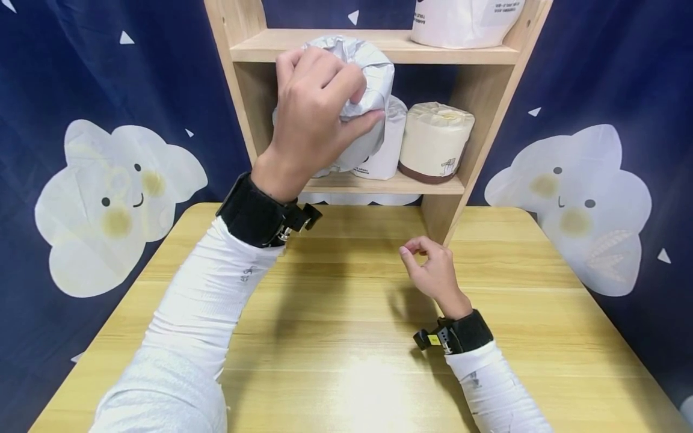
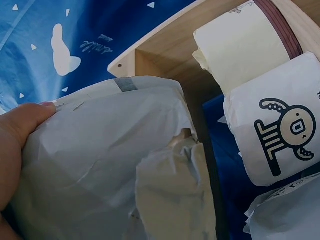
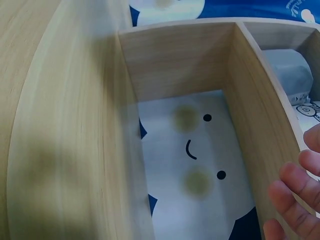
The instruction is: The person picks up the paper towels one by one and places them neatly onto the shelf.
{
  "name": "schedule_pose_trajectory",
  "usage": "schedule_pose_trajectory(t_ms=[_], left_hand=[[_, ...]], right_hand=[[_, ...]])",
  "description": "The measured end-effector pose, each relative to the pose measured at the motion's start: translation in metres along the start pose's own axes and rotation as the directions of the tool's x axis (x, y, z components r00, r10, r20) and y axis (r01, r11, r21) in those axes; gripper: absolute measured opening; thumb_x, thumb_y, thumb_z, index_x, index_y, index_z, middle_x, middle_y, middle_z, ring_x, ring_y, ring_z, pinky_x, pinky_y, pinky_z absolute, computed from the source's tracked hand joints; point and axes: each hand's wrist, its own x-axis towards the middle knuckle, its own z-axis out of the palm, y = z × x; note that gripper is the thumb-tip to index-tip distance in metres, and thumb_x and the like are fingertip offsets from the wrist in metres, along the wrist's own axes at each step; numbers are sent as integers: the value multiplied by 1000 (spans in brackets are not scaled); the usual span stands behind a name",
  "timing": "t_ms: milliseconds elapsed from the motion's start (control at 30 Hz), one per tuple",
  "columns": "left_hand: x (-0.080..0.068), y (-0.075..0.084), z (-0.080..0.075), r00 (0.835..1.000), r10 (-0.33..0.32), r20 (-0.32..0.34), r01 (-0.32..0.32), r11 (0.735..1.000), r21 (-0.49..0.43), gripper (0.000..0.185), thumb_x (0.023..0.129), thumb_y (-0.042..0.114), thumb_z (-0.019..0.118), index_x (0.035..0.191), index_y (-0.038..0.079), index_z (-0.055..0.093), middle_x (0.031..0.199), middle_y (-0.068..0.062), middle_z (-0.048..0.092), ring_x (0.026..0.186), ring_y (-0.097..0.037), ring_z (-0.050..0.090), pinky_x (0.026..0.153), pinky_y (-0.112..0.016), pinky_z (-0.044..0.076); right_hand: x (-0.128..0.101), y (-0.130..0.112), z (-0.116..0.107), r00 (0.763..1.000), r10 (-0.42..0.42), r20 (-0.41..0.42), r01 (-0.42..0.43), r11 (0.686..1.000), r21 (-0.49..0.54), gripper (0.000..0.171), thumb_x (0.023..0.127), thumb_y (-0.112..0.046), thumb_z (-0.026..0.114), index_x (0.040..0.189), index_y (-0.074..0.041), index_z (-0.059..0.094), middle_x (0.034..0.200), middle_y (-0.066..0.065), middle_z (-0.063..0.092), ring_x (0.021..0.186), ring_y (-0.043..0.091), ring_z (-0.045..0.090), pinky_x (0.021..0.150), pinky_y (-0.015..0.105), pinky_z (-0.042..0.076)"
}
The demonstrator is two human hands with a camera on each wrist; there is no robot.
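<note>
At upper centre of the head view, I note my left hand gripping the grey-wrapped tissue roll at the wooden shelf; it looks light and soft, its wrapper tearable, best held around its sides. My right hand hangs loosely curled, empty, above the table.

The room was evenly and brightly lit from above. A pale patch of glare sat on the near part of the table, and soft shadows of both arms fell across the wood beside them. The head view was sharp in the middle but bent at the edges, so the shelf posts leaned outward. The left wrist view was close and slightly soft on the grey wrapped roll, with the curtain washed bright behind it. In the right wrist view the fingers at the corner were blurred, and a dim shadow lay over the wood at lower left.
</note>
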Motion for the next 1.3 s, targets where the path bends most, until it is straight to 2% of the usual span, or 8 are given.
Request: schedule_pose_trajectory(t_ms=[200,433,700,1000,1300], left_hand=[[3,-1,1,1000,-9,21,9,1000,10,34,87,30,72,80,1,57,77,-11,56,90,-30,54,92,-43,29],[6,-3,2,999,-13,40,12,1000,18,34,90,32,69,82,0,58,78,-11,56,93,-29,53,93,-43,28],[12,-4,0,999,-28,26,28,1000,9,35,90,33,68,82,0,59,79,-12,57,95,-28,53,96,-41,25],[21,-3,-1,1000,-13,3,13,1000,19,40,94,37,62,82,-1,59,79,-14,56,96,-29,53,93,-43,24],[30,-4,-1,1000,-19,-13,19,1000,14,39,93,36,63,84,-1,60,79,-13,56,96,-28,54,94,-41,23]], right_hand=[[0,0,0,1000,0,-4,0,1000,9,6,81,-3,72,81,-2,67,74,9,66,69,31,63,67,47,50],[0,1,0,1000,-9,-7,9,1000,9,6,81,-3,72,80,-2,66,75,8,66,69,25,63,67,45,51],[1,-1,-1,1000,-2,2,2,1000,11,6,82,-5,72,81,-3,66,75,8,66,70,25,63,68,45,51],[1,-2,-2,1000,12,6,-13,1000,11,6,82,-4,71,81,-2,66,75,9,66,70,29,63,68,48,51],[1,-2,-2,1000,19,8,-19,1000,9,6,83,-5,71,81,-1,66,75,10,66,70,31,63,68,49,50]])
